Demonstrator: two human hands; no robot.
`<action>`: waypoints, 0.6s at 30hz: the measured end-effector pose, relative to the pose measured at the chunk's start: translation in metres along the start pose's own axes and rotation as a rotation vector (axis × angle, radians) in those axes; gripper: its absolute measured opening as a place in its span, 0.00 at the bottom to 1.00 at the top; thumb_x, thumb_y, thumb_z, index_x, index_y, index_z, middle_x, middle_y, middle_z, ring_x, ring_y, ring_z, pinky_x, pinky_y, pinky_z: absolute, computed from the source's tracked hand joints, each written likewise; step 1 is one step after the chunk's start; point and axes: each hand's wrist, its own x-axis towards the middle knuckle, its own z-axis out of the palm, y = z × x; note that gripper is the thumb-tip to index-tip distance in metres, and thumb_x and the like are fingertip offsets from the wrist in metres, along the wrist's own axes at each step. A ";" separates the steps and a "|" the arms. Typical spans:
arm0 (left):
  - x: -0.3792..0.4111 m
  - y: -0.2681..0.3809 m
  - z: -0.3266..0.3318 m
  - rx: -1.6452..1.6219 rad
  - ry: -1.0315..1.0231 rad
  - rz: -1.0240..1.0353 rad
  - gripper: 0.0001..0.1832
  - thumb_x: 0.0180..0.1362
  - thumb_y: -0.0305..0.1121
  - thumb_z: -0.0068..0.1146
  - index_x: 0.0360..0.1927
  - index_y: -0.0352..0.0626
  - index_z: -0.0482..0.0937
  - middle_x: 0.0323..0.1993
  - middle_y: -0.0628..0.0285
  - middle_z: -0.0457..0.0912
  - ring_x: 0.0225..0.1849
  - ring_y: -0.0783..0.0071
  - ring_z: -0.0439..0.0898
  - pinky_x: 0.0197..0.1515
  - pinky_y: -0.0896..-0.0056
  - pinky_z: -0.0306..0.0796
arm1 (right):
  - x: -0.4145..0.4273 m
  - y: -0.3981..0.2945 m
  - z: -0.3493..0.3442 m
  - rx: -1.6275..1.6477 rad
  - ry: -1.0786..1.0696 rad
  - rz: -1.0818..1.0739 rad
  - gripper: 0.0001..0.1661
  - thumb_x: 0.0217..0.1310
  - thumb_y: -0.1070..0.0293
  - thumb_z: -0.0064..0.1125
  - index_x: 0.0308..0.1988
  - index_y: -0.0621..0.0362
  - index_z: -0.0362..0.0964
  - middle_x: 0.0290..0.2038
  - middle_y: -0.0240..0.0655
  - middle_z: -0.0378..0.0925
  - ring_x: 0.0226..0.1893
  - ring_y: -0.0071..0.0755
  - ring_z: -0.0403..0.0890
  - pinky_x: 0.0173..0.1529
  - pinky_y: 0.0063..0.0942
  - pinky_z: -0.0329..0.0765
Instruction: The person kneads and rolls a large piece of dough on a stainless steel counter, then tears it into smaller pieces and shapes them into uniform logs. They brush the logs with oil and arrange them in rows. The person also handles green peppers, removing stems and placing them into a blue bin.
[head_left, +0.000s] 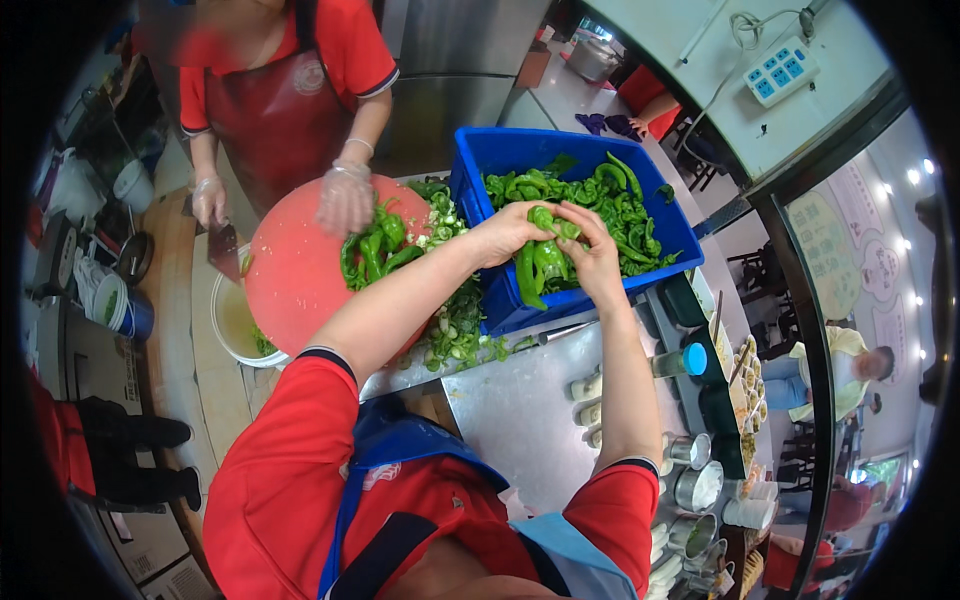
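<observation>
Over the near edge of a blue plastic crate (474, 169), both my hands grip green peppers (551, 259). My left hand (508, 231) holds them from the left, while the fingers of my right hand (598, 244) close on the pepper tops (564, 227) from the other side. More green peppers (600, 184) fill the crate. On a round red cutting board (300, 255) to the left lies a small pile of whole peppers (375, 251). Cut pepper tops and stems (457, 326) are heaped between the board and the crate.
Across the board a co-worker's gloved hand (349, 199) is by the pile; the other holds a cleaver (223, 251) above a white bucket (225, 319). Metal containers (697, 484) and a blue-capped jar (694, 359) stand at right on the steel counter (510, 420).
</observation>
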 end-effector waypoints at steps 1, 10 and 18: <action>-0.001 -0.001 -0.001 0.020 0.001 0.025 0.19 0.53 0.19 0.53 0.50 0.36 0.73 0.41 0.64 0.77 0.43 0.75 0.76 0.48 0.75 0.69 | -0.001 -0.004 0.001 -0.076 0.039 0.007 0.25 0.48 0.84 0.58 0.48 0.53 0.75 0.48 0.36 0.71 0.40 0.28 0.75 0.42 0.20 0.72; -0.016 0.006 0.011 0.300 0.079 0.258 0.11 0.57 0.27 0.56 0.44 0.36 0.74 0.39 0.63 0.78 0.41 0.77 0.76 0.46 0.75 0.71 | -0.012 -0.028 0.016 -0.156 0.354 -0.052 0.15 0.45 0.81 0.63 0.38 0.58 0.81 0.32 0.36 0.75 0.34 0.29 0.76 0.35 0.22 0.72; -0.019 0.011 0.008 0.391 0.030 0.282 0.11 0.57 0.30 0.58 0.42 0.38 0.75 0.38 0.67 0.77 0.41 0.83 0.73 0.47 0.79 0.68 | -0.011 -0.004 0.018 1.094 0.337 0.485 0.09 0.60 0.72 0.57 0.38 0.67 0.75 0.31 0.34 0.77 0.28 0.27 0.79 0.35 0.21 0.81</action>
